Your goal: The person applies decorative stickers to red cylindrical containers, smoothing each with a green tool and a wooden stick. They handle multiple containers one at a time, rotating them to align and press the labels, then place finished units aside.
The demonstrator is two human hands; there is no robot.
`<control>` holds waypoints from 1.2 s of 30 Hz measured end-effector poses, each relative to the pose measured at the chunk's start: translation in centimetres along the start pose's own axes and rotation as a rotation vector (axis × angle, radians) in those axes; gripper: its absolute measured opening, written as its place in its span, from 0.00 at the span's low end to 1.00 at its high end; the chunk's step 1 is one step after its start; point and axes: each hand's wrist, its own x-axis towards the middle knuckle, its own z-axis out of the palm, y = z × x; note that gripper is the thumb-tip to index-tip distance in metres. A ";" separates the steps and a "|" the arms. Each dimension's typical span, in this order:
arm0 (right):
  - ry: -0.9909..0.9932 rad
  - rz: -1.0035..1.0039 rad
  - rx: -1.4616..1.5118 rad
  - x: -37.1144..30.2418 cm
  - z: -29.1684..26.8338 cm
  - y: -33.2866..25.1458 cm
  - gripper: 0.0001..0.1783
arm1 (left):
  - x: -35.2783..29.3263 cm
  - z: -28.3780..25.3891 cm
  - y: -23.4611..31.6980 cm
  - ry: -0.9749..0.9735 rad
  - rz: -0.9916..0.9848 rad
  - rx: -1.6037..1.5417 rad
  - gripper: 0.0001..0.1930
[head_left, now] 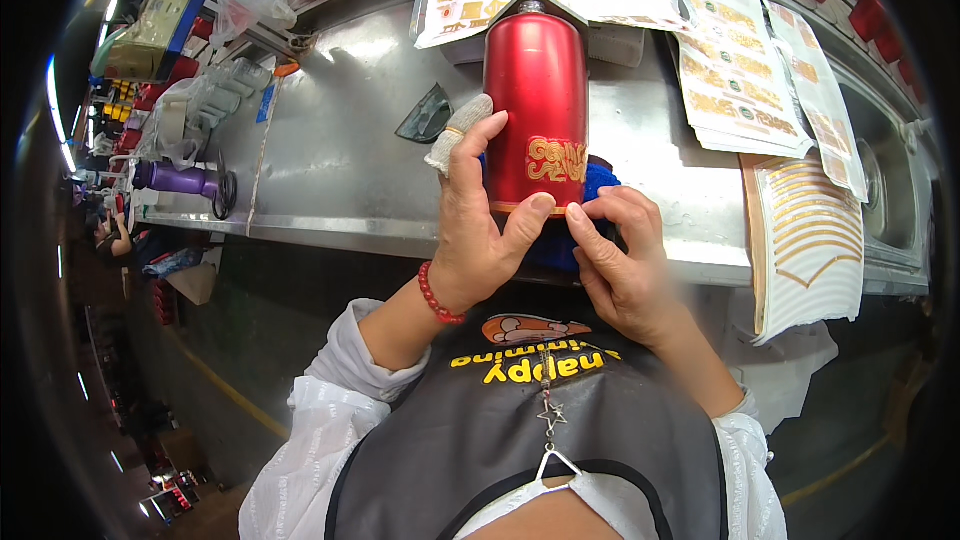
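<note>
A shiny red metal canister (pixel 537 80) lies lengthwise before me, its near end toward my body. A gold ornament (pixel 556 160) sits on its wall close to that end, and a thin gold strip (pixel 530 208) runs along the near rim. My left hand (pixel 470 210) is wrapped round the canister's left side, thumb on the rim; grey-white fabric covers a fingertip. With thumb and fingers pinched together, my right hand (pixel 622 255) presses at the right part of the rim, on the strip. Blue cloth (pixel 600 178) shows beneath the canister, partly hidden.
Sheets of gold stickers lie on a metal tray (pixel 425 10) behind and in a stack (pixel 740 80) at right. A sheet of curved gold strips (pixel 815 230) overhangs the steel bench's (pixel 340 140) front edge. A dark translucent piece (pixel 427 115) lies left; a sink (pixel 885 190) is far right.
</note>
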 end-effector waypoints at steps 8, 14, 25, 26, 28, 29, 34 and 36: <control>0.002 -0.005 -0.004 0.0 0.1 0.0 0.36 | -0.4 -0.2 -0.6 -0.025 -0.077 -0.204 0.39; -0.001 -0.009 -0.001 0.0 0.1 0.1 0.36 | -0.4 -0.2 -0.8 -0.026 -0.098 -0.285 0.38; 0.000 -0.012 0.001 0.1 0.2 0.1 0.36 | -1.2 -0.7 -1.2 0.038 -0.043 -0.225 0.34; -0.005 -0.012 0.001 0.0 0.2 0.2 0.36 | -2.1 -0.7 -1.9 0.078 -0.051 -0.273 0.34; -0.009 -0.014 0.006 -0.1 0.3 0.3 0.36 | -4.4 -0.6 -1.6 0.204 -0.096 -0.364 0.30; -0.005 -0.015 0.007 -0.1 0.3 0.4 0.36 | -5.3 -0.6 -1.4 0.172 0.004 -0.165 0.29; -0.001 -0.012 0.001 -0.1 0.3 0.3 0.36 | -6.0 -1.3 -0.9 -0.021 0.314 0.481 0.27; -0.004 -0.014 0.007 -0.1 0.3 0.3 0.36 | -5.6 -1.5 -0.4 -0.033 0.375 0.582 0.25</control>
